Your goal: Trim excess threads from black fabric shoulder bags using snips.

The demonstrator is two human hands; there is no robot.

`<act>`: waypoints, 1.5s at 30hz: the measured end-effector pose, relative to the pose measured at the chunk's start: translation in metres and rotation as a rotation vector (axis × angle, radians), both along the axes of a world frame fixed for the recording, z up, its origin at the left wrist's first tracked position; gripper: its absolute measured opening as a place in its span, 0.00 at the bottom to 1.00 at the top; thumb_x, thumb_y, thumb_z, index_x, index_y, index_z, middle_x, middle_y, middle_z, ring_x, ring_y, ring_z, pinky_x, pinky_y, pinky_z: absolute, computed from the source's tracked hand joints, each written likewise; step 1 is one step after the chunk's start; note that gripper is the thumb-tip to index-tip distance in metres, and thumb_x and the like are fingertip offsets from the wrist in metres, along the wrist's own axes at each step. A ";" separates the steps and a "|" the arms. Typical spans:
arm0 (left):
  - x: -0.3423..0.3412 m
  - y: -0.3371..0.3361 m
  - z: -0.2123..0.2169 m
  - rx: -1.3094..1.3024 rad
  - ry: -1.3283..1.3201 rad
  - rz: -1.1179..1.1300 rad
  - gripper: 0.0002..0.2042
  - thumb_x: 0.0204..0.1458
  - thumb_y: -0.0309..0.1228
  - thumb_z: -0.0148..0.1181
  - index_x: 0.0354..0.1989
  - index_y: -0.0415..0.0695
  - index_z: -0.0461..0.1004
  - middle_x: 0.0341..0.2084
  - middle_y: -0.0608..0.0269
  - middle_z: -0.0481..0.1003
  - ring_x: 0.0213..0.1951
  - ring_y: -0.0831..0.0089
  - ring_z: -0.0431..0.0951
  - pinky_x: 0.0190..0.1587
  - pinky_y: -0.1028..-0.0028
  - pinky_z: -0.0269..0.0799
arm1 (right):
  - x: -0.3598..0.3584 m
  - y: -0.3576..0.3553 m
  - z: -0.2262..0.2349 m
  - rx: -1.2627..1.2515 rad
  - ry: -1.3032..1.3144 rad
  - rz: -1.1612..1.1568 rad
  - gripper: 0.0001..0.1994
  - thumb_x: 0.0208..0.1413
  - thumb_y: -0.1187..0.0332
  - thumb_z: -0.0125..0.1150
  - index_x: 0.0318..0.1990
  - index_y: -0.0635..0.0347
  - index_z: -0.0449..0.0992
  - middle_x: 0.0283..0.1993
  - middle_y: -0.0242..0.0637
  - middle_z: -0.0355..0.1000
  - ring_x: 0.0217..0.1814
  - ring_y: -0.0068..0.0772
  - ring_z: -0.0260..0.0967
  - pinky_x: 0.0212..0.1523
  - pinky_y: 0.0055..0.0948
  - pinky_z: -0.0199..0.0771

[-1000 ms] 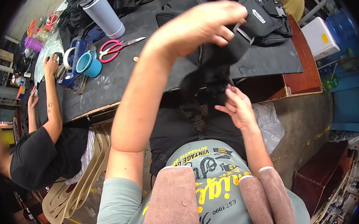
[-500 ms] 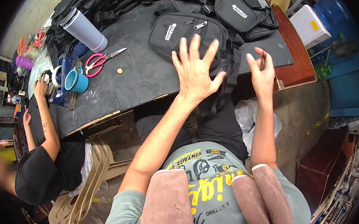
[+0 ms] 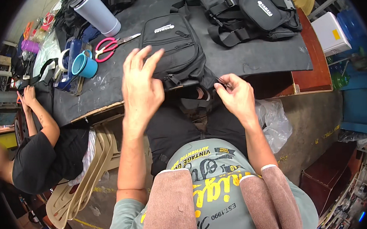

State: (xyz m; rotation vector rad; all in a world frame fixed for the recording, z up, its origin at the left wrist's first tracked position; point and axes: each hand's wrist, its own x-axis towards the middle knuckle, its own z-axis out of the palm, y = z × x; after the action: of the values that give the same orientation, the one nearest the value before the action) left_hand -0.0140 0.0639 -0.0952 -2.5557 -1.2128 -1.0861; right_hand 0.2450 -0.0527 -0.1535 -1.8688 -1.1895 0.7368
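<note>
While a black bag (image 3: 175, 57) lay at the near edge of the dark surface (image 3: 256, 60), seemingly for easy reach, the right hand (image 3: 237, 96) pinched its corner between closed fingers, the left hand (image 3: 142, 91) alongside, fingers parted and empty.

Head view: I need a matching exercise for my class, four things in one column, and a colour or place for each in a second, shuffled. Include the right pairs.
Column one
1. Wearer's right hand
2. Scissors
3. Mug
4. Broom

Column two
A. light blue
B. upper right of the view
C. pink-handled
D. at the lower right corner of the near bag

Right pairs: 1-D; 2-C; 3-A; 4-B
</note>
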 end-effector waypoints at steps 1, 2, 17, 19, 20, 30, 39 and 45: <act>0.006 -0.009 -0.001 -0.006 0.002 0.011 0.23 0.51 0.15 0.63 0.57 0.45 0.86 0.50 0.54 0.85 0.53 0.52 0.86 0.62 0.53 0.81 | -0.005 -0.004 -0.010 0.103 0.087 -0.003 0.11 0.67 0.66 0.78 0.48 0.65 0.88 0.34 0.25 0.81 0.34 0.18 0.74 0.40 0.25 0.76; 0.024 -0.021 -0.006 -0.253 -0.354 -0.190 0.21 0.53 0.16 0.64 0.55 0.42 0.86 0.49 0.53 0.85 0.52 0.51 0.86 0.61 0.53 0.82 | -0.006 -0.006 -0.022 0.095 0.085 0.003 0.11 0.67 0.66 0.78 0.48 0.65 0.88 0.34 0.25 0.81 0.34 0.18 0.74 0.40 0.25 0.76; 0.050 0.037 -0.061 -0.489 -0.103 -0.613 0.15 0.57 0.18 0.71 0.52 0.41 0.85 0.52 0.53 0.83 0.50 0.50 0.85 0.55 0.55 0.83 | 0.012 -0.015 -0.049 -0.049 1.111 -0.039 0.12 0.75 0.66 0.74 0.57 0.63 0.86 0.28 0.09 0.65 0.23 0.04 0.52 0.25 0.19 0.54; 0.054 0.032 -0.056 -0.511 -0.085 -0.577 0.15 0.56 0.18 0.72 0.52 0.41 0.86 0.52 0.53 0.83 0.51 0.50 0.85 0.55 0.55 0.83 | 0.012 -0.008 -0.053 -0.053 1.119 -0.025 0.12 0.75 0.65 0.73 0.57 0.63 0.86 0.28 0.10 0.66 0.24 0.04 0.53 0.26 0.19 0.56; 0.063 0.021 -0.056 -0.498 -0.117 -0.488 0.14 0.56 0.20 0.73 0.52 0.40 0.86 0.51 0.53 0.82 0.51 0.50 0.85 0.56 0.55 0.83 | 0.012 -0.004 -0.055 -0.056 1.124 -0.014 0.13 0.75 0.65 0.73 0.58 0.63 0.86 0.29 0.11 0.67 0.24 0.05 0.54 0.27 0.19 0.59; 0.076 -0.010 -0.074 -0.381 -0.150 -0.434 0.19 0.51 0.28 0.83 0.51 0.38 0.86 0.52 0.54 0.82 0.63 0.50 0.82 0.67 0.53 0.78 | 0.011 -0.013 -0.075 0.004 0.662 -0.126 0.13 0.76 0.64 0.73 0.58 0.62 0.87 0.37 0.20 0.79 0.34 0.11 0.71 0.39 0.23 0.76; 0.093 -0.034 -0.086 -0.266 -0.121 -0.200 0.24 0.47 0.33 0.87 0.52 0.42 0.85 0.54 0.56 0.83 0.66 0.48 0.80 0.73 0.44 0.73 | 0.007 -0.015 -0.064 0.123 0.476 -0.104 0.14 0.78 0.63 0.70 0.61 0.63 0.84 0.49 0.30 0.83 0.48 0.21 0.78 0.50 0.31 0.82; 0.099 -0.041 -0.084 -0.278 -0.194 -0.157 0.16 0.52 0.32 0.83 0.47 0.44 0.86 0.51 0.56 0.85 0.63 0.46 0.83 0.73 0.45 0.72 | 0.004 -0.029 -0.054 0.223 0.089 -0.018 0.15 0.79 0.68 0.66 0.64 0.67 0.76 0.55 0.35 0.82 0.51 0.27 0.78 0.58 0.34 0.81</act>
State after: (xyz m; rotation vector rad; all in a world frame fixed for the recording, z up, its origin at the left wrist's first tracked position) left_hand 0.0845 0.0228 -0.1788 -2.8505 -1.3083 -1.3089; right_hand 0.2491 -0.0821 -0.2074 -1.6443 -1.1482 0.6424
